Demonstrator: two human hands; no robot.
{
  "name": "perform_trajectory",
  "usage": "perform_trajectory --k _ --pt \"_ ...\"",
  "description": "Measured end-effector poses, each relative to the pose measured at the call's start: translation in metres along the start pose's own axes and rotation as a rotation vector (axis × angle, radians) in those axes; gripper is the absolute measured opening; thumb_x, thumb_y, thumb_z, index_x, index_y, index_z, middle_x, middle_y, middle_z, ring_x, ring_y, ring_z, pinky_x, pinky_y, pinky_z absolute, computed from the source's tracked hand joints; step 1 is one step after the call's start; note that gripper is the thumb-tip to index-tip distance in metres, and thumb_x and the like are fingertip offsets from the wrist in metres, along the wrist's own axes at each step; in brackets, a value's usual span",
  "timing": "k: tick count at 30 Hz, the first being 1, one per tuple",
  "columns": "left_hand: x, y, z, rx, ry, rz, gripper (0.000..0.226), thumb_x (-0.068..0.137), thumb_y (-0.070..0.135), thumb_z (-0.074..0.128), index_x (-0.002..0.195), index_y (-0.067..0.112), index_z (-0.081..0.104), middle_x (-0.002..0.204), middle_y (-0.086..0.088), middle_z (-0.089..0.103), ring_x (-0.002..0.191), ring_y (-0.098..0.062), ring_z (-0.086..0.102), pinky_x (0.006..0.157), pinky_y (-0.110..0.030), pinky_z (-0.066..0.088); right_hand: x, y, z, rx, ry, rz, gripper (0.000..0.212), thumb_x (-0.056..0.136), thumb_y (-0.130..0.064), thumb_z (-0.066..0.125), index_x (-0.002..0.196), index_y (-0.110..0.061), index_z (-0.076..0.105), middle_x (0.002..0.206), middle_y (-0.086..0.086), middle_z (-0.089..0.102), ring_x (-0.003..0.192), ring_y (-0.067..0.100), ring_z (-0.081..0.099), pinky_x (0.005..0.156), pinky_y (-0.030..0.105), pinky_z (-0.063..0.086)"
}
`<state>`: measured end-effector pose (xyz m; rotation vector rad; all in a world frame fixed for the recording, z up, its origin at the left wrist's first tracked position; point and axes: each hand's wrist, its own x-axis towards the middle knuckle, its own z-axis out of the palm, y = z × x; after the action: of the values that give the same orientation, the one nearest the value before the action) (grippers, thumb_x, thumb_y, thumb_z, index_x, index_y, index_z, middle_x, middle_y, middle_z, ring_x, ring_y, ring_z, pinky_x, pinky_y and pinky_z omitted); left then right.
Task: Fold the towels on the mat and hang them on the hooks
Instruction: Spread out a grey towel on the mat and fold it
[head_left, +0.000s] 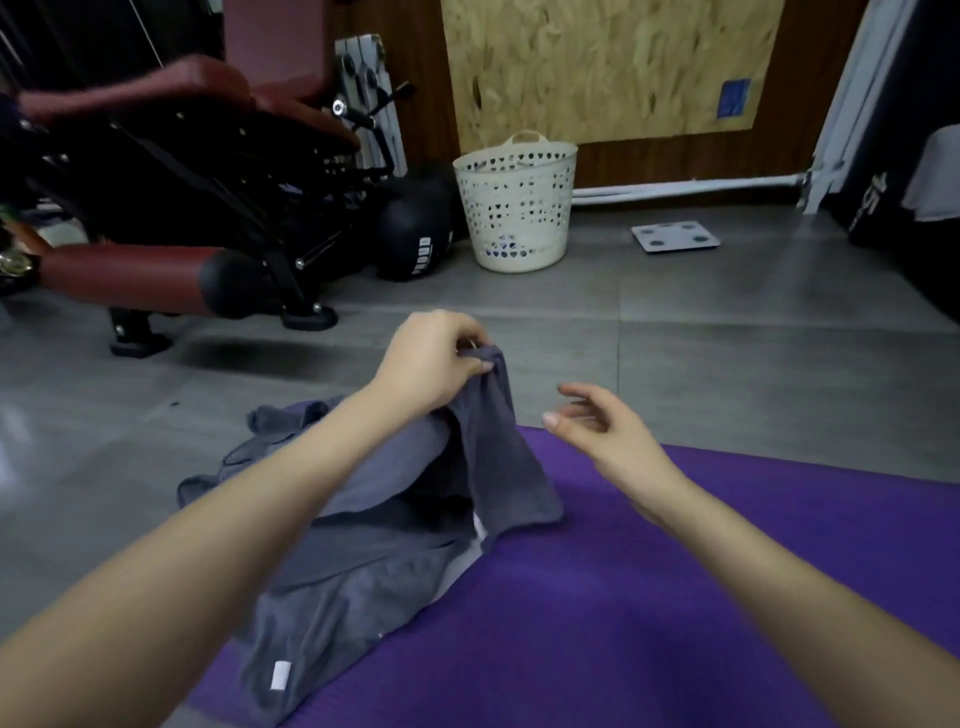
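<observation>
A heap of grey towels (363, 551) lies on the left part of the purple mat (675, 597) and spills onto the grey floor. My left hand (431, 358) pinches the corner of one grey towel (498, 457) and holds it lifted above the heap, so the cloth hangs down in a tent shape. My right hand (597, 426) hovers just right of that lifted towel, fingers loosely spread, holding nothing. A white label (280, 675) shows on the lowest towel. No hooks are in view.
A cream perforated laundry basket (517, 202) stands on the floor ahead by the wall. A dark red and black gym bench (171, 171) and black medicine balls (410, 239) fill the left. A bathroom scale (675, 236) lies to the right of the basket.
</observation>
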<state>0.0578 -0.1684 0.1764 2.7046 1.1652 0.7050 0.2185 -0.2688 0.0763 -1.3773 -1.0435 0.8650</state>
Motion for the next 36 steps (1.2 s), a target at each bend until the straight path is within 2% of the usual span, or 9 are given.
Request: perform_trajectory --k 7,11,15,19,23,26,29,33,36 --pt "0.069 0.139 -0.017 -0.152 -0.267 0.174 0.01 0.075 0.021 0.076 0.084 0.021 0.071 0.076 0.011 0.067 0.074 -0.004 0.06 0.071 -0.022 0.047 -0.006 -0.085 -0.131 -0.058 -0.056 -0.166 0.054 0.075 -0.025 0.074 0.122 -0.037 0.05 0.118 -0.009 0.061 0.115 0.004 0.054 0.099 0.028 0.043" --pt "0.095 0.233 -0.003 -0.424 -0.347 0.197 0.012 0.076 0.017 0.075 0.086 0.013 0.071 0.076 0.003 0.07 0.069 -0.002 0.058 0.067 -0.017 0.045 -0.03 -0.108 -0.211 0.031 0.02 -0.183 0.035 0.08 -0.012 0.071 0.112 -0.021 0.061 0.096 0.01 0.072 0.092 0.012 0.067 0.08 0.025 0.054" --pt "0.105 0.293 0.047 -0.609 -0.395 0.131 0.013 0.073 0.013 0.078 0.082 0.012 0.068 0.074 -0.003 0.067 0.067 -0.004 0.06 0.067 -0.017 0.049 -0.058 -0.088 -0.286 -0.009 0.225 -0.173 0.015 0.081 -0.005 0.069 0.084 -0.019 0.065 0.065 -0.006 0.071 0.063 0.001 0.066 0.06 0.014 0.049" --pt "0.088 0.321 0.125 -0.728 -0.511 -0.021 0.013 0.08 0.003 0.07 0.079 0.012 0.061 0.067 0.0 0.058 0.06 -0.008 0.058 0.056 -0.022 0.052 -0.08 -0.01 -0.344 -0.22 0.405 0.024 0.011 0.078 -0.017 0.075 0.077 -0.023 0.066 0.064 -0.008 0.069 0.062 0.001 0.063 0.066 0.024 0.051" --pt "0.066 0.314 0.177 -0.549 -0.536 -0.002 0.011 0.082 0.004 0.068 0.092 0.002 0.066 0.077 -0.008 0.062 0.069 -0.017 0.056 0.068 -0.03 0.054 -0.109 0.065 -0.39 -0.695 0.608 0.398 0.019 0.083 -0.032 0.066 0.101 -0.023 0.067 0.107 0.008 0.069 0.105 0.03 0.061 0.087 0.036 0.045" --pt "0.049 0.284 0.196 -0.294 -0.559 0.089 0.016 0.081 0.01 0.07 0.095 0.003 0.069 0.092 -0.011 0.069 0.082 -0.018 0.061 0.072 -0.019 0.044 -0.132 0.105 -0.396 -1.012 0.625 0.582 0.032 0.088 -0.026 0.056 0.119 -0.019 0.056 0.119 0.015 0.06 0.111 0.035 0.054 0.095 0.04 0.035" --pt "0.037 0.241 0.213 -0.115 -0.587 0.1 0.014 0.083 0.013 0.067 0.095 0.006 0.07 0.096 -0.007 0.071 0.091 -0.018 0.064 0.071 -0.016 0.038 -0.131 0.134 -0.369 -1.193 0.551 0.455 0.04 0.085 -0.025 0.059 0.124 -0.017 0.055 0.116 0.014 0.06 0.108 0.034 0.054 0.096 0.041 0.028" --pt "0.026 0.181 0.251 -0.012 -0.56 0.005 0.012 0.083 0.018 0.066 0.092 0.01 0.07 0.098 -0.006 0.07 0.09 -0.021 0.063 0.077 -0.024 0.042 -0.12 0.165 -0.326 -1.13 0.355 0.133 0.035 0.075 -0.032 0.069 0.104 -0.014 0.069 0.097 0.013 0.07 0.088 0.036 0.065 0.084 0.046 0.042" --pt "0.018 0.133 0.29 -0.009 -0.485 -0.107 0.017 0.083 0.019 0.066 0.098 0.01 0.068 0.102 -0.008 0.069 0.095 -0.026 0.061 0.08 -0.027 0.042 -0.102 0.186 -0.309 -1.11 0.182 0.134 0.034 0.08 -0.032 0.071 0.11 -0.016 0.068 0.107 0.006 0.07 0.097 0.032 0.064 0.087 0.045 0.042"
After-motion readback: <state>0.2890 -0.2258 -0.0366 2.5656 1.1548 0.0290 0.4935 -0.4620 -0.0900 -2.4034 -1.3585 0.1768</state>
